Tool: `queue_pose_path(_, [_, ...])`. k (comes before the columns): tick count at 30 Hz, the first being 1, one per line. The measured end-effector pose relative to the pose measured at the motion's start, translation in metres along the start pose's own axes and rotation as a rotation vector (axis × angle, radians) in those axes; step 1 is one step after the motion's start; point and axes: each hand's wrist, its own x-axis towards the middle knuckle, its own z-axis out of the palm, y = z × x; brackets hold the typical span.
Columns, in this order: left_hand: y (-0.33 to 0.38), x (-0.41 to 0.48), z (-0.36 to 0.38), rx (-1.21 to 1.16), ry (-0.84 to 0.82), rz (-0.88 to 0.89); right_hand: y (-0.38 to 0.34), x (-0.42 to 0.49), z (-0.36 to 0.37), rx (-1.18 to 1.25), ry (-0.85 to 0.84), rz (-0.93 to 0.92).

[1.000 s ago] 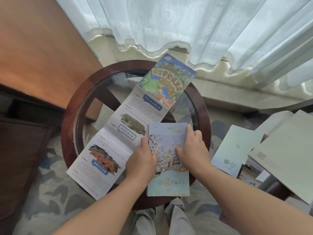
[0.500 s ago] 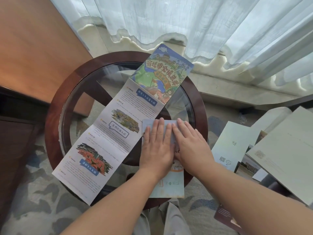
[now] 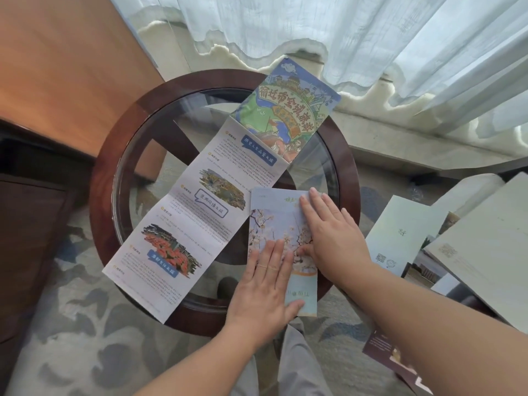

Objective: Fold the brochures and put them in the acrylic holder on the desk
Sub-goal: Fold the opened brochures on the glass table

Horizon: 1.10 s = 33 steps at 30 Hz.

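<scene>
**Round glass table by the curtain: one brochure pressed flat, one still open**

Setting: round glass table with a dark wood rim, sheer curtain beyond its far side, a wooden desk to its left.

Item 1: folded brochure, blossom cover, on the table's near right part, its near end overhanging the rim.

Item 2: long brochure, fully unfolded, lying diagonally across the table from near left to far right, just beside item 1.

Item 3: loose leaflets, off the table to its right.

Hands: left hand lies flat, fingers straight, on the near end of item 1. Right hand lies flat along its right edge, fingertips near the far corner. Neither grips anything.

Change: half a second ago both palms sat side by side on the far half of item 1; they have since spread apart, left toward the near rim, right toward the far right edge. This reads as smoothing the crease along its length, so item 1 is probably finished folding and ready to move.

Containers: the acrylic holder is not in view, so its contents cannot be told. Item 2 remains to be folded.
</scene>
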Motion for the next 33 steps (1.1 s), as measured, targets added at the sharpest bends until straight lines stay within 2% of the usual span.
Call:
queue_pose_path(4, [0.007, -0.012, -0.001, -0.038, -0.036, -0.016, -0.001, 0.001, -0.003, -0.002, -0.022, 0.004])
queue_pose_path(8, [0.003, 0.009, -0.014, -0.126, 0.051, -0.054, -0.002, 0.001, -0.007, -0.016, -0.029, -0.006])
queue_pose_path(16, [-0.005, 0.047, -0.01, -0.032, 0.085, -0.094, -0.004, 0.002, -0.008, -0.028, -0.056, 0.012])
queue_pose_path(24, [0.0, 0.016, 0.005, -0.039, -0.004, -0.004, -0.003, 0.001, -0.006, 0.002, -0.033, 0.016])
queue_pose_path(26, [0.0, 0.003, 0.003, -0.104, -0.04, 0.048, -0.004, 0.001, -0.007, -0.003, -0.037, 0.015])
queue_pose_path(28, [-0.008, -0.005, -0.01, -0.242, 0.01, 0.079, -0.009, 0.001, -0.01, -0.019, -0.048, 0.025])
queue_pose_path(30, [-0.03, -0.011, -0.027, -0.347, 0.166, -0.008, -0.017, 0.004, -0.014, -0.025, -0.04, 0.04])
queue_pose_path(32, [-0.063, -0.015, -0.04, -0.348, 0.282, -0.223, -0.03, 0.012, -0.022, -0.001, 0.027, 0.035])
queue_pose_path(33, [-0.082, -0.017, -0.044, -0.33, 0.289, -0.339, -0.038, 0.018, -0.028, 0.028, 0.077, 0.022])
